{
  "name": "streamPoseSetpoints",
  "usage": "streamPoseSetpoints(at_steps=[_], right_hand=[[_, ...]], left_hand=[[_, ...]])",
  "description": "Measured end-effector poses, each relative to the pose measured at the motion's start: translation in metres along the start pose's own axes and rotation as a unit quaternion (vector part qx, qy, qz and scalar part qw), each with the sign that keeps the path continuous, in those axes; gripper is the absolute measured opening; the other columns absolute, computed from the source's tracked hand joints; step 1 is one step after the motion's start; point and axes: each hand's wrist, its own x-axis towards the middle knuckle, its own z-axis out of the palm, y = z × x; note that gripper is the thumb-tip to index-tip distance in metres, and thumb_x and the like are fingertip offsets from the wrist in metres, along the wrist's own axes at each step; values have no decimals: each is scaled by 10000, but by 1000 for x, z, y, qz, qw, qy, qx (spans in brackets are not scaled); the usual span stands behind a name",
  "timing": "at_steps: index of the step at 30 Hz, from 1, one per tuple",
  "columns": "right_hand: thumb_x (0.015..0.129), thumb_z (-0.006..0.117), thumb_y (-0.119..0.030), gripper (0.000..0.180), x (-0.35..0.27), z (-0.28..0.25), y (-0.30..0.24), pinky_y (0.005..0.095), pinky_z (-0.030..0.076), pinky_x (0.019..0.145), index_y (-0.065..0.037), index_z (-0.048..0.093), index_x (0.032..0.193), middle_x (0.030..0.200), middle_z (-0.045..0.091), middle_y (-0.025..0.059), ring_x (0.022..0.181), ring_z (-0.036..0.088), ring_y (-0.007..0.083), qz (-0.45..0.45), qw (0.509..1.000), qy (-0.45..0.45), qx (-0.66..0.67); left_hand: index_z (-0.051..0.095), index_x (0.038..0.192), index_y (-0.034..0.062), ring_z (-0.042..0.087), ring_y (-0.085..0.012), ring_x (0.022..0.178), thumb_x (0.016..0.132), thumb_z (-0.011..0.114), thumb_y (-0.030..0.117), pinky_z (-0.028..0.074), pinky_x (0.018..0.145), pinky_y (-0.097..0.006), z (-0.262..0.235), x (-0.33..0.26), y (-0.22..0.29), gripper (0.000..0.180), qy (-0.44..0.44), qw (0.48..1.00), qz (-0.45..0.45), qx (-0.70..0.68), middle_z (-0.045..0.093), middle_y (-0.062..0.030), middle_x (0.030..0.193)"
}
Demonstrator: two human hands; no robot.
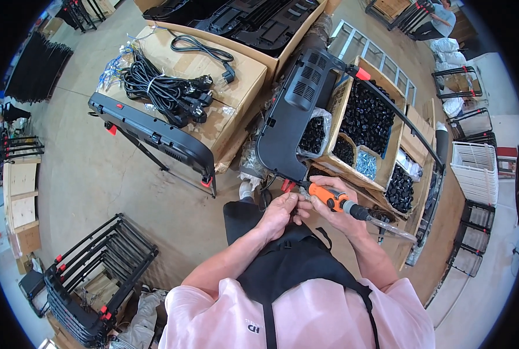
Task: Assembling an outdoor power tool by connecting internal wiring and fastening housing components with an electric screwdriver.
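Workshop concrete floor, cartons all around; person in a black apron (294,262) is driving a fastener into a black panel.

Right hand (335,209) is wrapping closed around the orange power screwdriver (332,199); long axis is running lower right to upper left, bit aiming at the lower end of the black plastic panel (294,110). Left hand (280,214) is pinching closed at the bit tip, probably seating a screw; can't see the screw itself. Next move needs bit square on the fastener. Beyond: boxes of black parts (367,116), coiled power cords (160,87) on a carton.
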Motion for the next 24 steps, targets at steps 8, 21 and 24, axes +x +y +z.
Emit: streamPoseSetpoints(at_steps=[8, 21, 24], right_hand=[[882, 774, -14, 447, -6, -6, -7, 372, 559, 1038, -12, 610, 1298, 1286, 715, 149, 1160, 706, 227, -8, 998, 43, 45], [848, 797, -21, 499, -14, -5, -5, 394, 541, 1075, -25, 606, 1309, 1284, 718, 144, 1204, 692, 241, -23, 986, 42, 159], [855, 794, -20, 499, -14, -3, -6, 394, 541, 1079, -26, 599, 1314, 1293, 715, 148, 1215, 688, 242, -35, 988, 38, 142]], left_hand=[[635, 1206, 73, 475, -75, 651, 1139, 522, 306, 352, 509, -207, -17, 4, 2, 268, -43, 980, -56, -185, 615, 18, 900], [611, 1184, 87, 420, -84, 596, 1138, 522, 318, 314, 483, -229, -6, 9, 12, 252, 12, 952, -12, -306, 529, 35, 820], [612, 1185, 92, 419, -93, 603, 1138, 522, 322, 312, 487, -240, -5, 10, 15, 251, 3, 944, -10, -330, 508, 36, 804]])
